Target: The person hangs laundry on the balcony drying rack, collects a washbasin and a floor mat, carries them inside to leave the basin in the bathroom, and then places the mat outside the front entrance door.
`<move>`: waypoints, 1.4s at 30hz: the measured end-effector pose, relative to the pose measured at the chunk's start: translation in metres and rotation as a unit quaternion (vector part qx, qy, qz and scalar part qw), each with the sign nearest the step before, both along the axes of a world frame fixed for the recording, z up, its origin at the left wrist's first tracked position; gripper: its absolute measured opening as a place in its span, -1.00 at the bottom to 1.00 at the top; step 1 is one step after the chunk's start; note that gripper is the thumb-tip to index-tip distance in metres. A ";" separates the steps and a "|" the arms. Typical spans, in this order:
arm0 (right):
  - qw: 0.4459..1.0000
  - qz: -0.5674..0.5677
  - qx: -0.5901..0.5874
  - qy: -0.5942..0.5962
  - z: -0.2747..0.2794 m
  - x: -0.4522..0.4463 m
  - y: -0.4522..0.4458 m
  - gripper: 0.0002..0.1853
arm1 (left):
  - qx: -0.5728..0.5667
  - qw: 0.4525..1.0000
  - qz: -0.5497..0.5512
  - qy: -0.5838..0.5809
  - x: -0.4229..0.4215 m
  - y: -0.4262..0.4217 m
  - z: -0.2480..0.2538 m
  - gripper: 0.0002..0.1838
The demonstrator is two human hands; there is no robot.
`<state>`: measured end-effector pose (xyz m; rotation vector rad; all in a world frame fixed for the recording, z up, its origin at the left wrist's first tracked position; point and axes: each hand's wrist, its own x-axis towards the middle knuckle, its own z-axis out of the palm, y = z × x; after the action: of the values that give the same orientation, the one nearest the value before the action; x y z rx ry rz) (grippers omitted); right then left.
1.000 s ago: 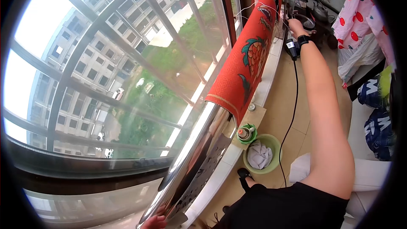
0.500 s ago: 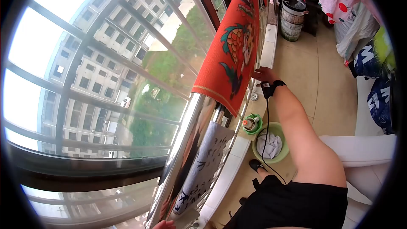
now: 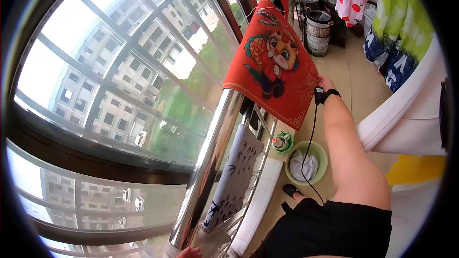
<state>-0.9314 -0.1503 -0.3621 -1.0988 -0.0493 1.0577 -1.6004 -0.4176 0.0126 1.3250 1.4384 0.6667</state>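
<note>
A red mat (image 3: 267, 67) with a cartoon figure and a patterned border hangs over a shiny metal rail (image 3: 210, 138). My right hand (image 3: 326, 83) pinches its right edge and holds that side out, away from the bars below. A black band with a dark cable (image 3: 313, 134) is on the right wrist. Only part of my left hand (image 3: 190, 252) shows, at the bottom edge beside the rail's lower end; its visible fingers look slightly apart, with nothing seen in them. Nearest to it hangs a grey cloth (image 3: 234, 177) with dark bird-like marks.
On the floor stands a green basin (image 3: 323, 160) with white cloth (image 3: 304, 165) inside. Next to it is a green container (image 3: 283, 142) holding a bottle. A bin (image 3: 318, 33) stands farther back. Clothes (image 3: 401, 24) hang at right; barred windows (image 3: 119, 67) line the left.
My right hand has moved right and pulled the red mat's edge outward, so more of its picture shows. The view has shifted slightly; my left hand stays at the bottom edge.
</note>
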 end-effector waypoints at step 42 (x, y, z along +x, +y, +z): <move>0.904 0.194 0.170 -0.342 0.525 -0.101 0.141 -0.79 | 0.076 0.989 0.073 -0.100 -0.056 -0.093 -0.021 -0.53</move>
<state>-1.0325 -0.0098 0.1634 -1.1115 -1.0171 0.9108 -1.6568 -0.5106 -0.0080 1.2371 1.3494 0.9942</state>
